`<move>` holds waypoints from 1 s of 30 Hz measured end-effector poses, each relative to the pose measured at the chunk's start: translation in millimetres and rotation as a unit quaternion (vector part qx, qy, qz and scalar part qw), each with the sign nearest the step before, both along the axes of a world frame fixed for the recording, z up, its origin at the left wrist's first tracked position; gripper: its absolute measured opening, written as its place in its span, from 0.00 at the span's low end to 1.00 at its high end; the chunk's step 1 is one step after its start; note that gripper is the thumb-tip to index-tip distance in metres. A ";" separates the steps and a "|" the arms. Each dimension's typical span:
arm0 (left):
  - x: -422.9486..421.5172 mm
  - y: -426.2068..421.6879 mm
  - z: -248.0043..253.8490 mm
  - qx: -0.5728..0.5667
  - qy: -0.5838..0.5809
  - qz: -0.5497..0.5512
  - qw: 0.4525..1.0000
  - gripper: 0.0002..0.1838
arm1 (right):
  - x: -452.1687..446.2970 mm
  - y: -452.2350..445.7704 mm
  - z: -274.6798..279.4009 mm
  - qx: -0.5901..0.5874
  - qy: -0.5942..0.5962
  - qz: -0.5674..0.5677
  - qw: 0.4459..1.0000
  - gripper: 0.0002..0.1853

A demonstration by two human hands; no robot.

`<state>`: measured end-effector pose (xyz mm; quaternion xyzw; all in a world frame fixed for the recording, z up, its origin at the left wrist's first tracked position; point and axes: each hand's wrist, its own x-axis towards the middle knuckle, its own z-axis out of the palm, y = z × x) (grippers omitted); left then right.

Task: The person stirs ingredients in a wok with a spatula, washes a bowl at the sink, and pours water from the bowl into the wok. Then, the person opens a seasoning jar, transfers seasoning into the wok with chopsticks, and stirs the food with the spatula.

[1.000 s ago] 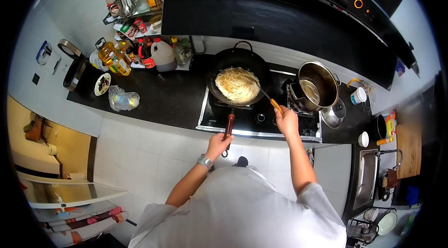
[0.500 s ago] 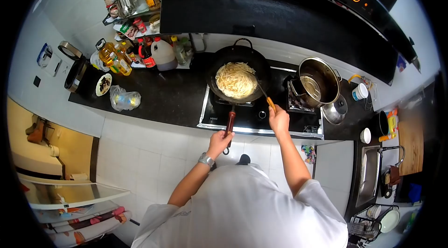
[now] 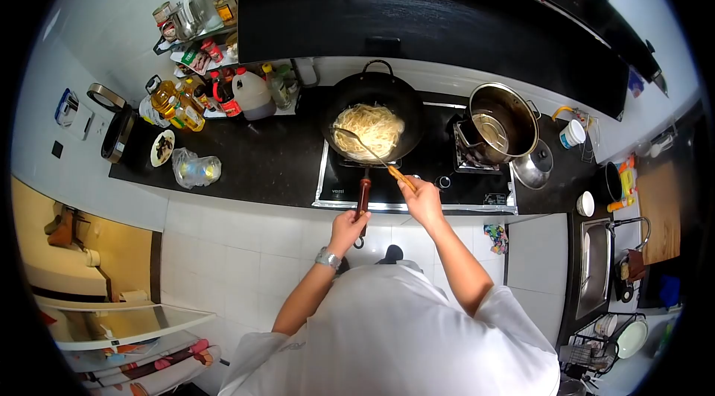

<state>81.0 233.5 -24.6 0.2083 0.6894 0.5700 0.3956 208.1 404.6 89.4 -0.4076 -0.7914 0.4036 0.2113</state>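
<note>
A dark wok (image 3: 408, 102) sits on the left burner, holding a heap of pale, thin strips of food (image 3: 372, 126); whether these are noodles or vegetable shreds I cannot tell. My left hand (image 3: 348, 230) is closed round the wok's red-brown handle (image 3: 364, 193), which points toward me. In my right hand (image 3: 424, 202) is a spatula (image 3: 382, 161), gripped by its wooden handle. Its metal shaft slants up and left across the food, and its head lies at the left side of the heap, partly hidden.
A big metal pot (image 3: 527, 117) stands on the right burner, with a lid (image 3: 533, 167) beside it. At left are a plate of dark food (image 3: 163, 147), a plastic bag (image 3: 196, 169) and several bottles (image 3: 253, 94). A sink (image 3: 594, 269) is at far right.
My right hand has moved left, and the spatula has swung from the wok's right side across the food to its left. My left hand still holds the handle. The view has shifted slightly.
</note>
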 end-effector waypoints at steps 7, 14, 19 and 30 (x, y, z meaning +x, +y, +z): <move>2.3 0.0 9.0 -0.001 0.003 0.014 1.000 0.16 | 13.0 23.1 -0.2 -0.069 0.059 0.013 0.996 0.16; 0.6 -1.5 -2.3 0.000 0.016 0.004 1.000 0.16 | 29.4 53.4 -18.7 -0.208 0.043 0.018 0.977 0.15; 2.0 -1.0 2.7 0.007 -0.001 0.015 1.000 0.16 | 23.2 61.9 -31.9 -0.118 0.018 0.004 0.993 0.18; 1.8 -1.0 4.1 0.003 -0.028 0.016 0.999 0.17 | -7.9 58.8 -5.5 0.060 0.039 -0.095 0.993 0.15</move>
